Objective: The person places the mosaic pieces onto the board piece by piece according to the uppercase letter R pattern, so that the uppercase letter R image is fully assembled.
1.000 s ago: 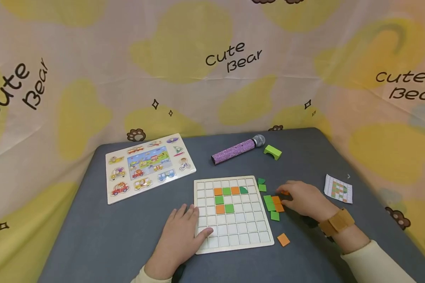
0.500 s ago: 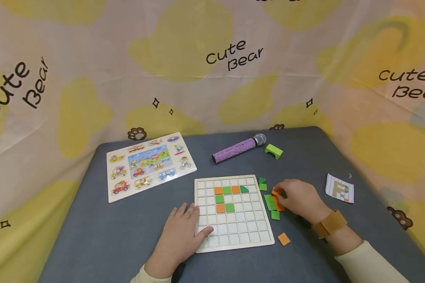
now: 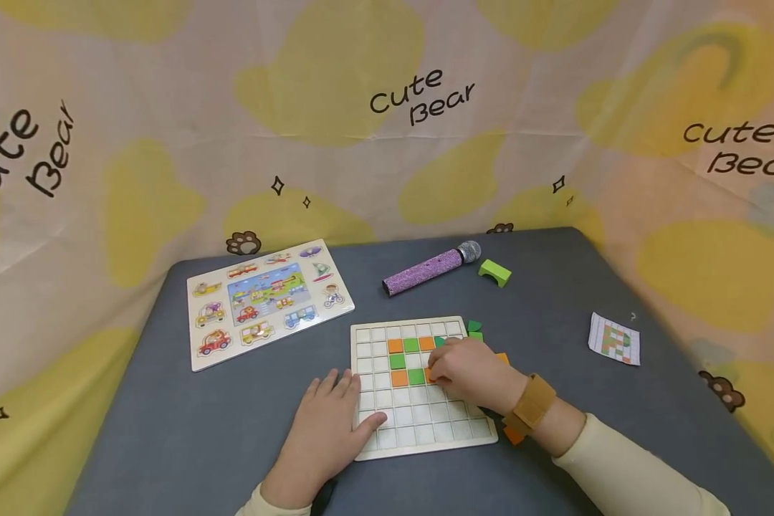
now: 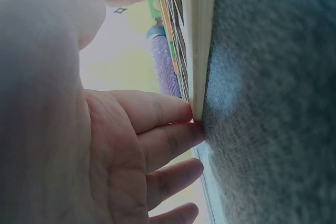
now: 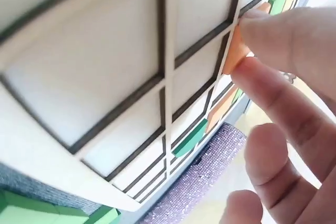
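Observation:
A white grid board (image 3: 426, 434) lies on the grey table, with orange and green square tiles in several cells. My right hand (image 3: 474, 373) is over its right half. In the right wrist view, thumb and forefinger pinch an orange tile (image 5: 237, 51) at a cell beside a green tile (image 3: 416, 376). A dark green quarter-round tile (image 5: 190, 139) sits in the upper row, partly covered by the hand in the head view. My left hand (image 3: 325, 437) rests at the board's left edge, fingers straight and thumb over the corner cells; its fingertips touch the edge in the left wrist view.
Loose green and orange tiles (image 3: 513, 434) lie right of the board, partly hidden by my right arm. Behind stand a purple glittery microphone (image 3: 426, 273), a green arch block (image 3: 494, 273) and a vehicle picture puzzle (image 3: 248, 341). A pattern card (image 3: 614, 340) lies far right.
My right hand picked an orange tile from the loose pile and carried it left onto the board, beside the green tile in the lower row. The left hand has stayed in place.

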Motion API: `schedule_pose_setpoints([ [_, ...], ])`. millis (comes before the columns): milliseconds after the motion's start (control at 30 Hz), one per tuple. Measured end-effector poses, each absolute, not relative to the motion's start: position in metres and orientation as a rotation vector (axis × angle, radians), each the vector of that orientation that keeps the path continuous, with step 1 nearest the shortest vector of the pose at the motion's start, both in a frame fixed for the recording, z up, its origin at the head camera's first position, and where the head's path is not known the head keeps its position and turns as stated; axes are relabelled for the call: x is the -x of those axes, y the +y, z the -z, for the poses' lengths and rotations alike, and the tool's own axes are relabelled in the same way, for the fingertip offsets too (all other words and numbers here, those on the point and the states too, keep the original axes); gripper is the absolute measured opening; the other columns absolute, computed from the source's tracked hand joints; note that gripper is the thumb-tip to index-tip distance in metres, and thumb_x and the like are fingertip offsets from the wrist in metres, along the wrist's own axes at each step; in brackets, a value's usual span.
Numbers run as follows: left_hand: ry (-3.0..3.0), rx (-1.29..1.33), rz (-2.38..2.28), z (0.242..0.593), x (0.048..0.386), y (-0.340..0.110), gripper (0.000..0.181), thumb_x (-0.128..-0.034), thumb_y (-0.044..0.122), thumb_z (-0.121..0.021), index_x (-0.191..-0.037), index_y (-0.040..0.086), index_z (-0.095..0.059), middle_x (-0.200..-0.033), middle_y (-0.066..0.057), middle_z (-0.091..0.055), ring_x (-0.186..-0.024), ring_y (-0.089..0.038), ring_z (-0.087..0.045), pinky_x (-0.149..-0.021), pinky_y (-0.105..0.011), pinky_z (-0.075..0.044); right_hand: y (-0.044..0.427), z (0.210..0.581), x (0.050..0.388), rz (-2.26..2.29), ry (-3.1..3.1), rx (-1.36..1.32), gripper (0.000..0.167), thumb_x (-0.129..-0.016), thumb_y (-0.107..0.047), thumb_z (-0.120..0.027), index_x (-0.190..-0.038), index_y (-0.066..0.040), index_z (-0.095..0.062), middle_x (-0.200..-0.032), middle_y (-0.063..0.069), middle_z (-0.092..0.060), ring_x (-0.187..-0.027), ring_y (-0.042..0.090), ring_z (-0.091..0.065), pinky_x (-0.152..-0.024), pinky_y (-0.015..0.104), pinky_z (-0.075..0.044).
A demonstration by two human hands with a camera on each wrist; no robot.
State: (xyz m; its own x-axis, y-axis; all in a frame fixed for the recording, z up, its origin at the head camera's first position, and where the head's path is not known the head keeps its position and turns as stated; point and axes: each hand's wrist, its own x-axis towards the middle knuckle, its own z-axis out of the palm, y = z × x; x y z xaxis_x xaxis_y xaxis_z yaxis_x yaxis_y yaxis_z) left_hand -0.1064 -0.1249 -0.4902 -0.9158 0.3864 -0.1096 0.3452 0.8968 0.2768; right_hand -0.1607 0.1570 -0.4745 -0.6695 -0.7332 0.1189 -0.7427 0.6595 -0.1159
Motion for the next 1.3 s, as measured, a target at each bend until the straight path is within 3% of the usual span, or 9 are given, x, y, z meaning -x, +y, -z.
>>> schedule_pose_setpoints([
  [133, 2.903, -0.542, -0.358, 0.489, 0.105, -0.128, 0.088, -0.1004, 0.069, -0.058, -0.15, -0.003, -0.059, -0.154, -0.02, -0.056, -0.148, -0.042, -0.045, -0.121, -0.062, -0.032, 0.156, 0.476, 0.161, -0.25, -2.86, -1.24, 0.009, -0.094, -0.015, -0.083, -0.1, -0.02, -0.087, -0.103, -0.005, -0.076, -0.091, 0.016, -0.068, -0.075, 0.028, -0.058],
  [267, 2.911, -0.555, -0.372, 0.49, 0.103, -0.131, 0.087, -0.101, 0.068, -0.058, -0.149, -0.004, -0.059, -0.154, -0.02, -0.056, -0.147, -0.043, -0.045, -0.12, -0.063, -0.033, 0.172, 0.469, 0.16, -0.361, -2.987, -1.034, 0.034, -0.101, -0.021, -0.076, -0.134, -0.015, -0.077, -0.12, 0.001, -0.075, -0.106, 0.019, -0.07, -0.087, 0.04, -0.061],
  [367, 2.921, -0.577, -0.378, 0.491, 0.103, -0.131, 0.086, -0.1014, 0.068, -0.057, -0.149, -0.004, -0.059, -0.154, -0.021, -0.056, -0.147, -0.043, -0.046, -0.12, -0.063, -0.033, 0.201, 0.461, 0.161, -0.454, -3.044, -0.757, 0.043, -0.102, -0.019, -0.074, -0.143, -0.01, -0.069, -0.127, 0.007, -0.073, -0.108, 0.023, -0.07, -0.086, 0.046, -0.061],
  [500, 2.917, -0.584, -0.376, 0.491, 0.105, -0.128, 0.086, -0.1012, 0.068, -0.057, -0.149, -0.004, -0.059, -0.154, -0.021, -0.056, -0.147, -0.043, -0.045, -0.12, -0.063, -0.033, 0.249, 0.457, 0.16, -0.455, -3.081, -0.511, 0.04, -0.099, -0.014, -0.077, -0.138, -0.007, -0.071, -0.125, 0.011, -0.073, -0.106, 0.029, -0.07, -0.083, 0.051, -0.061],
  [633, 2.907, -0.584, -0.369, 0.49, 0.104, -0.129, 0.086, -0.1013, 0.068, -0.058, -0.149, -0.004, -0.059, -0.154, -0.021, -0.056, -0.147, -0.043, -0.045, -0.121, -0.063, -0.033, 0.276, 0.463, 0.154, -0.451, -3.109, -0.481, 0.035, -0.097, -0.011, -0.079, -0.131, -0.008, -0.075, -0.123, 0.011, -0.074, -0.111, 0.034, -0.07, -0.088, 0.056, -0.06],
  [933, 2.932, -0.554, -0.353, 0.495, 0.102, -0.138, 0.084, -0.1021, 0.065, -0.059, -0.15, -0.004, -0.058, -0.154, -0.021, -0.055, -0.147, -0.044, -0.045, -0.12, -0.063, -0.033, 0.227, 0.471, 0.199, -0.303, -3.209, -0.562, 0.036, -0.104, -0.019, -0.071, -0.138, -0.008, -0.072, -0.135, 0.016, -0.069, -0.117, 0.034, -0.068, -0.092, 0.054, -0.06],
  [1100, 2.915, -0.555, -0.383, 0.496, 0.1, -0.138, 0.084, -0.1022, 0.065, -0.059, -0.15, -0.004, -0.058, -0.154, -0.021, -0.056, -0.147, -0.045, -0.045, -0.12, -0.064, -0.033, 0.203, 0.474, 0.223, -0.197, -3.319, -0.315, 0.035, -0.102, -0.036, -0.073, -0.121, -0.007, -0.079, -0.106, 0.01, -0.075, -0.086, 0.025, -0.069, -0.072, 0.047, -0.061],
  [1200, 2.922, -0.588, -0.405, 0.496, 0.102, -0.134, 0.084, -0.1017, 0.066, -0.059, -0.149, -0.004, -0.059, -0.153, -0.022, -0.056, -0.146, -0.045, -0.046, -0.119, -0.065, -0.033, 0.203, 0.471, 0.224, -0.264, -3.329, -0.207, 0.024, -0.1, -0.03, -0.076, -0.108, -0.008, -0.081, -0.088, 0.005, -0.071, -0.069, 0.021, -0.063, -0.059, 0.041, -0.056],
  [1300, 2.936, -0.613, -0.406, 0.494, 0.105, -0.129, 0.084, -0.1015, 0.066, -0.059, -0.148, -0.004, -0.06, -0.153, -0.021, -0.057, -0.146, -0.044, -0.047, -0.119, -0.064, -0.034, 0.211, 0.468, 0.22, -0.363, -3.276, -0.187, 0.016, -0.099, -0.024, -0.078, -0.104, -0.009, -0.081, -0.087, 0.004, -0.072, -0.066, 0.019, -0.061, -0.057, 0.039, -0.055],
])
